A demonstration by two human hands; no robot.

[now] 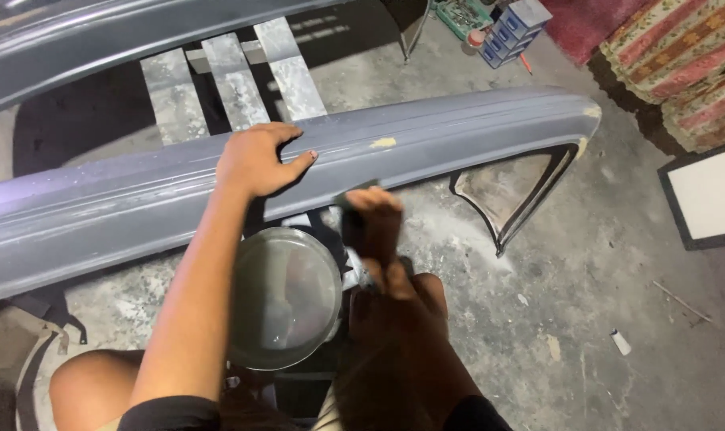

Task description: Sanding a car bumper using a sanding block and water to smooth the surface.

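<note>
A: Grey bumper point(426, 144), long and curved, propped across pale slats point(235, 80) above the concrete floor point(586, 319); runs from the left edge of the view to a rounded end at upper right.

B: And the hands?

A: Left hand point(257, 160) flat on the bumper's upper face, fingers spread, thumb out toward a small yellow filler patch point(383, 143); pressing, not gripping. Right hand point(374, 227) blurred, closed around a small dark block point(353, 195) held against the bumper's lower edge.

B: Anything in the way?

A: A round grey bowl point(285, 297) directly below the bumper, between the two forearms. Looks to hold a clear, glossy liquid, though hard to tell for certain. Bare knee point(87, 383) at the lower left corner of the view.

B: Around the rest?

A: A second grey panel point(99, 40) along the top left. Dusty white patches on the floor under the bumper's right end, near its dark cut-out opening point(514, 195). Blue boxes point(514, 28) and a green tray point(462, 16) at the top, patterned striped fabric point(681, 64) at the top right corner, a white board in a dark frame point(709, 195) at the right edge. Small scraps on the floor at lower right.
</note>
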